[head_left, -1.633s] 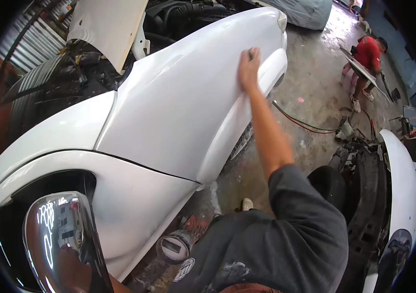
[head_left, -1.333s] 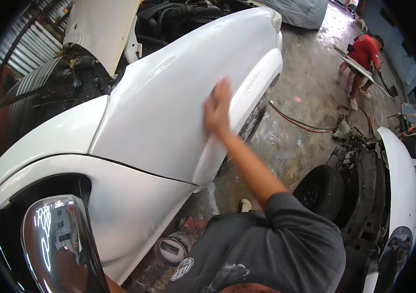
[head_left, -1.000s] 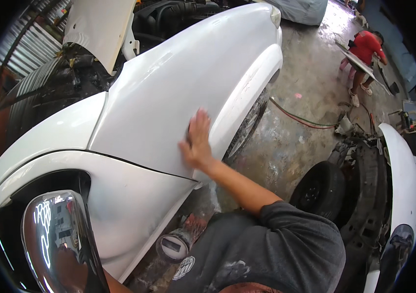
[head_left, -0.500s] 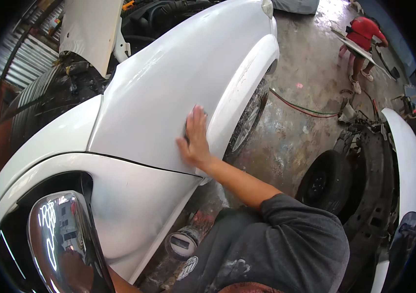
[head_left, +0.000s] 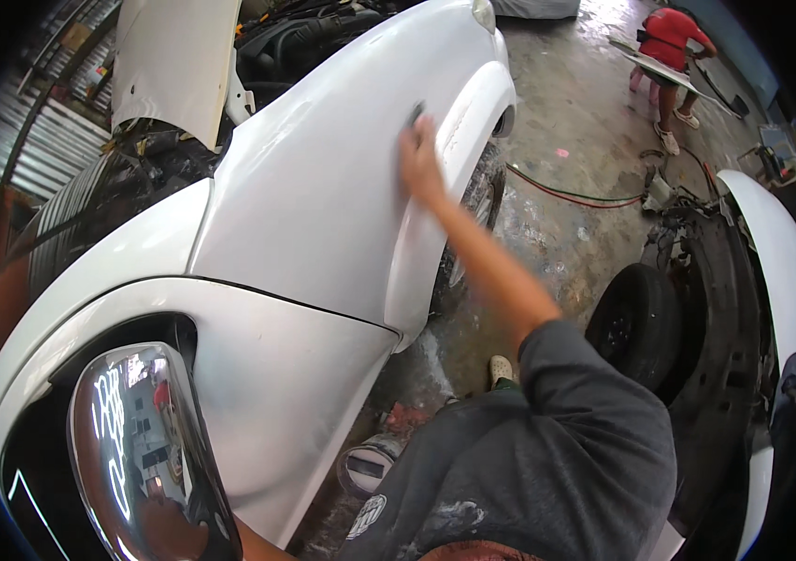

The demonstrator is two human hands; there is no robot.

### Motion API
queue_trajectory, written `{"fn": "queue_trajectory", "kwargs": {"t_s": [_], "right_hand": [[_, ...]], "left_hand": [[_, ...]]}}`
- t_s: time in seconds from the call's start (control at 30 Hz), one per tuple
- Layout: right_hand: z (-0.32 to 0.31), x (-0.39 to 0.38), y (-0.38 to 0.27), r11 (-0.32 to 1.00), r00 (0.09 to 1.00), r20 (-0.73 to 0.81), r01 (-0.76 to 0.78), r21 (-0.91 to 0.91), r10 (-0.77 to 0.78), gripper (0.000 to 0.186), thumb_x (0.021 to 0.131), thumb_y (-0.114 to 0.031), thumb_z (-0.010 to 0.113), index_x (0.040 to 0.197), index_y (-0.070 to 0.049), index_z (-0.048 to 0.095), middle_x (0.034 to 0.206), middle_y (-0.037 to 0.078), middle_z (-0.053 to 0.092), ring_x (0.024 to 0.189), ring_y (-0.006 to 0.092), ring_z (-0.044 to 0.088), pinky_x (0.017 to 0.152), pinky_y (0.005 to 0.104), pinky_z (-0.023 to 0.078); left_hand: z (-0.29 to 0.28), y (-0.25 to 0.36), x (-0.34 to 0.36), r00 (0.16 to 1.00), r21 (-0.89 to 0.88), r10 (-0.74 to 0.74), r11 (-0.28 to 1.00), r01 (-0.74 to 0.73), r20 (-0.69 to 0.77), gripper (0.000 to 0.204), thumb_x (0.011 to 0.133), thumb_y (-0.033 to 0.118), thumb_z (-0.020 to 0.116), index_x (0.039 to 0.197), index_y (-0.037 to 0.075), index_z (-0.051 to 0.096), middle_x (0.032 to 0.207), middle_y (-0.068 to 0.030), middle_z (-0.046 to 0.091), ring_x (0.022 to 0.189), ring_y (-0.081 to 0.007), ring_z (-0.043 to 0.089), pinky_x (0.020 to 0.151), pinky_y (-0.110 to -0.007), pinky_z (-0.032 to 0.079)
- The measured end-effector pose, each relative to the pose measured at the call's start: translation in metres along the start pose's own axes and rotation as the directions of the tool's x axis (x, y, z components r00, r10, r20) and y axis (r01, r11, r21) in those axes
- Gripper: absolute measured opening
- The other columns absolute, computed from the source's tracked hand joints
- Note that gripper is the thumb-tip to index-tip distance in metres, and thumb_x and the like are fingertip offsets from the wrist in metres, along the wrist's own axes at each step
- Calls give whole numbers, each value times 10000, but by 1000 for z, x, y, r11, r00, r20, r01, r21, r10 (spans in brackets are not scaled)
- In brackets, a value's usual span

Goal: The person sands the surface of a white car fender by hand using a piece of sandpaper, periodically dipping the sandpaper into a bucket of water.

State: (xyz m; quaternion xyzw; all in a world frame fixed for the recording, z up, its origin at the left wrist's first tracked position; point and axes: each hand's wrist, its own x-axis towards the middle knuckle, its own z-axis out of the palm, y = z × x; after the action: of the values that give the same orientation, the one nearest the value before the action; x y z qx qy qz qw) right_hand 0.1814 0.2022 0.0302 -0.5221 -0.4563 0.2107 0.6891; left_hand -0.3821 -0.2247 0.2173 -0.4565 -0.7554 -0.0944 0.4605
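My right hand (head_left: 421, 166), smeared by motion, is at the car's pale grey-white front fender (head_left: 323, 178), close to the wheel-arch trim (head_left: 473, 131). A small dark pad (head_left: 415, 114) shows at its fingertips, between the hand and the panel; its exact kind is not clear. My left forearm (head_left: 262, 542) comes in at the lower edge and passes behind the chrome side mirror (head_left: 141, 439), which hides the left hand. Next to the fender lies the white front door (head_left: 276, 374), with a greyish patch on its surface.
A bucket (head_left: 365, 467) stands beside my body, below the door. Red and green hoses (head_left: 571, 194) cross the floor. To the right are a loose wheel (head_left: 631, 327) and a white body panel (head_left: 772, 252). A person in red (head_left: 674, 42) handles a panel farther off. The open hood (head_left: 169, 65) rises at upper left.
My right hand has slid forward along the fender, away from the door, and my arm has stretched out. The view has shifted slightly. One of my shoes now shows near the bucket.
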Motion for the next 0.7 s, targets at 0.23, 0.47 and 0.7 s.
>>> {"fn": "queue_trajectory", "kwargs": {"t_s": [0.23,0.47,0.7], "right_hand": [[47,-219,-8,939,931,165,338,-60,-325,780,1012,-324,525,1603,44,173,1670,306,98,1563,455,29,1260,537,43],[3,-1,-16,944,996,-15,78,-320,-87,743,1080,-410,383,1563,120,190,1646,335,135,1555,442,90,1275,474,51],[63,-262,-3,923,947,98,321,-214,-307,716,1047,-294,460,1599,52,163,1677,286,86,1570,415,70,1257,558,53]], "left_hand": [[21,9,-19,988,-78,-5,997,-7,-152,432,937,219,565,1264,-64,542,1368,-254,477,1262,-386,486,1061,-490,390],[46,24,-34,962,-194,-32,981,-23,-271,440,942,222,561,1272,-69,533,1380,-260,465,1275,-392,475,1070,-496,381],[60,36,-49,948,-246,-63,969,-17,-313,448,948,224,556,1280,-74,524,1392,-266,453,1287,-399,464,1080,-502,371]]}}
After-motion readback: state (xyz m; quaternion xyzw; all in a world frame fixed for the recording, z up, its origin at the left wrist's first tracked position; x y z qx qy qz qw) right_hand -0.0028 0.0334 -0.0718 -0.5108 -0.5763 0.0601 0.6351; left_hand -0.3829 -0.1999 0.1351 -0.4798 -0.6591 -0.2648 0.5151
